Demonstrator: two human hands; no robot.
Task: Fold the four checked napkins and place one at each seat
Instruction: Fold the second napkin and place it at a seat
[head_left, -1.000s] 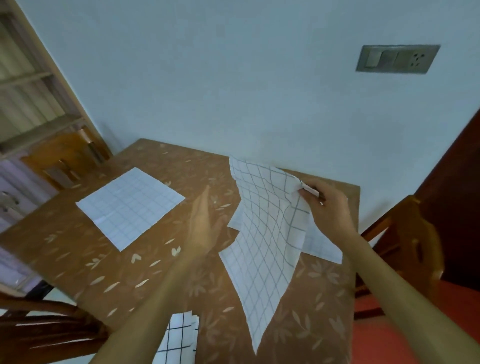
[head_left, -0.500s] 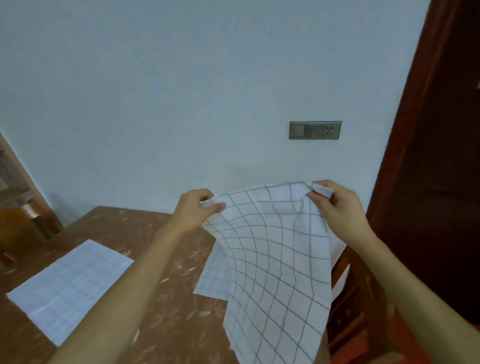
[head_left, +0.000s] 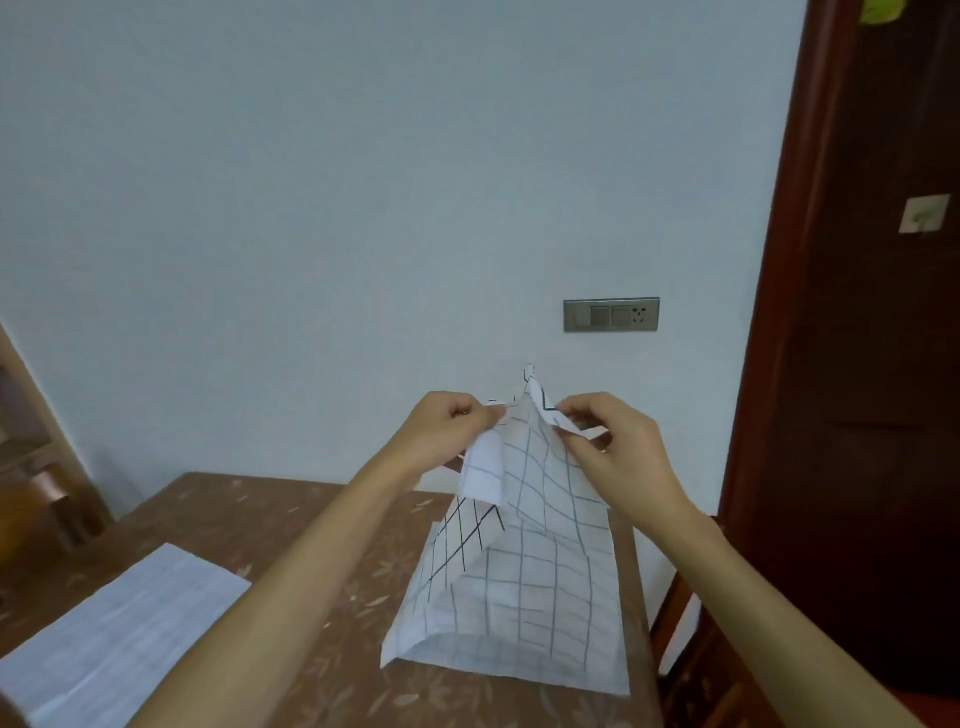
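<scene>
Two hands raise one checked napkin.
Left hand and right hand pinch its gathered top corners above the table.

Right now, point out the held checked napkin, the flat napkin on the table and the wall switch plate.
held checked napkin (head_left: 530, 587), head view, middle of the hanging cloth.
flat napkin (head_left: 119, 629), head view, middle of its top face.
wall switch plate (head_left: 611, 315), head view, centre of the plate.
</scene>
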